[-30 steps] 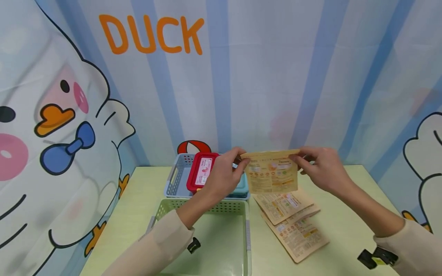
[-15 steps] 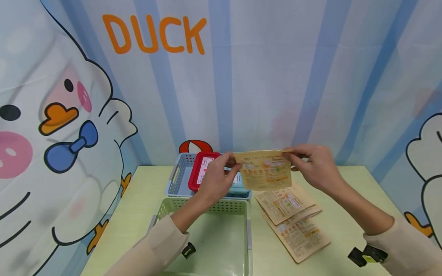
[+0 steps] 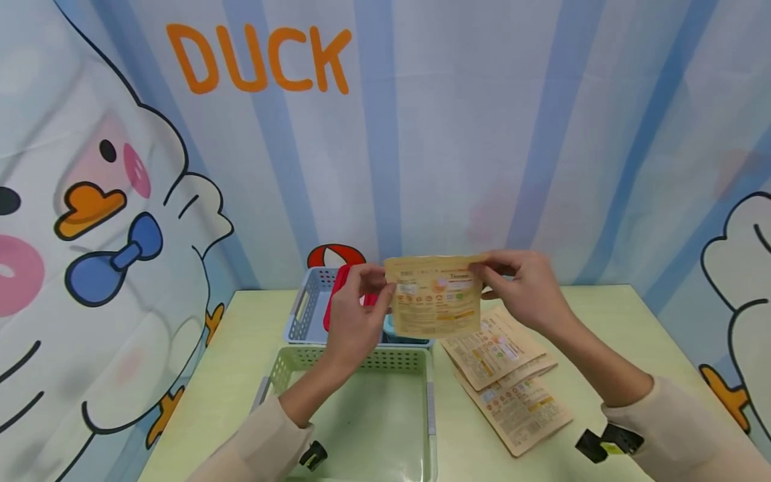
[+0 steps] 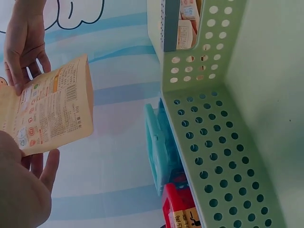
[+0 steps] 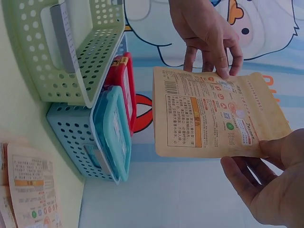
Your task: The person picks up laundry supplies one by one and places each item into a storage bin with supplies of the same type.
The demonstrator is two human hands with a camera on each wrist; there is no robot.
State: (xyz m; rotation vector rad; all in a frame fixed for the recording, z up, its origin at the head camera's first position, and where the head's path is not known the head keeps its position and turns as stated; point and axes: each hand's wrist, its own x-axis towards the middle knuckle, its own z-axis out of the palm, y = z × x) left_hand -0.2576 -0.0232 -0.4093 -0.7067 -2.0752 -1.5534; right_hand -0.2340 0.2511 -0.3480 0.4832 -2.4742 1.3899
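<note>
A tan printed pouch (image 3: 435, 301) hangs upright in the air between both hands, its printed side toward the head camera. My left hand (image 3: 355, 321) pinches its left edge, thumb in front. Near the top right corner, my right hand (image 3: 530, 288) pinches it between thumb and fingers. The right wrist view shows the pouch (image 5: 204, 114) flat and unfolded, with printed text and a barcode. Below it, several similar pouches (image 3: 512, 415) lie overlapping on the table, right of the green basket (image 3: 432, 428).
Behind the green basket stands a blue basket (image 3: 304, 314) holding a red-lidded box (image 5: 124, 80) and a teal-lidded box (image 5: 116, 128). A striped duck-print curtain (image 3: 458, 134) backs the pale table (image 3: 602, 321). Each sleeve carries a small black device (image 3: 608, 442).
Both hands have moved left with the pouch, from above the loose pouches toward the baskets. The pouch's face has tilted, and the left hand now covers more of the red-lidded box.
</note>
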